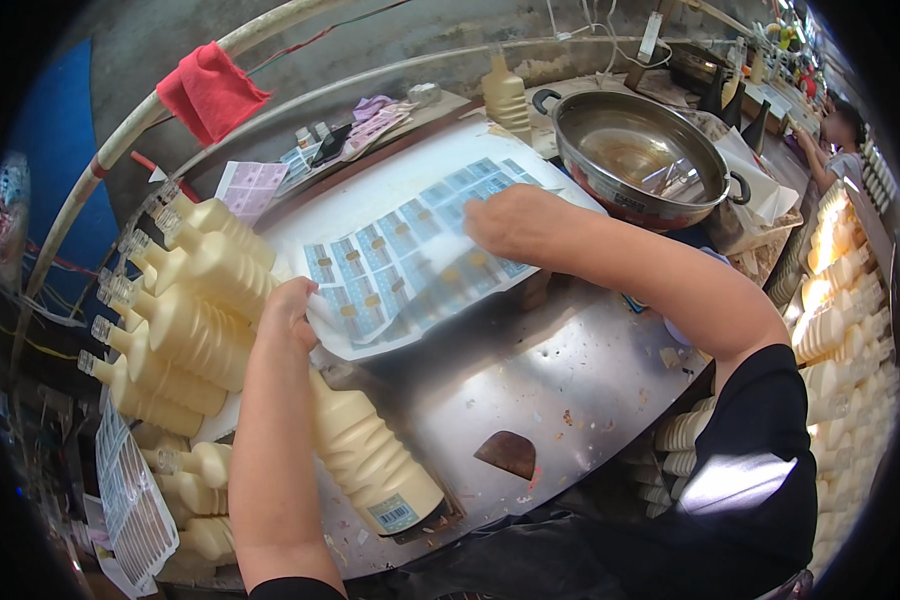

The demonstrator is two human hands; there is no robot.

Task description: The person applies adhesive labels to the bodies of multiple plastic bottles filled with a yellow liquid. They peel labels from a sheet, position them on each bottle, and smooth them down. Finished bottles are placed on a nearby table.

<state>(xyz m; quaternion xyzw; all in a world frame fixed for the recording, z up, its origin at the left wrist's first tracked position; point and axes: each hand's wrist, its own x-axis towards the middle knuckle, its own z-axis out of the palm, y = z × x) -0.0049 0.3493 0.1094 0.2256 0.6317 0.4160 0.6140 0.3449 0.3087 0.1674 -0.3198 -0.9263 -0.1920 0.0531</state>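
A sheet of pale blue labels [407, 222] with small gold-brown patches lies on a white board, its near left corner lifted. That corner is pinched by my left hand [288, 315], with the thumb on top. Over the sheet's right half, my right hand [505, 222] is closed with curled fingers; anything inside it is hidden. A whitish blurred patch shows on the sheet beside that hand. Beside my left forearm, a cream ribbed plastic bottle [365, 450] lies on its side, with a small label near its base.
Several cream bottles [180, 310] are stacked at the left, above a hanging label sheet [130, 490]. A wide metal pan [640, 150] of liquid stands back right. A dark flat scrap [507, 454] lies on the metal table [590, 400]. A red cloth [210, 92] hangs on a rail. Another person [842, 140] sits far right.
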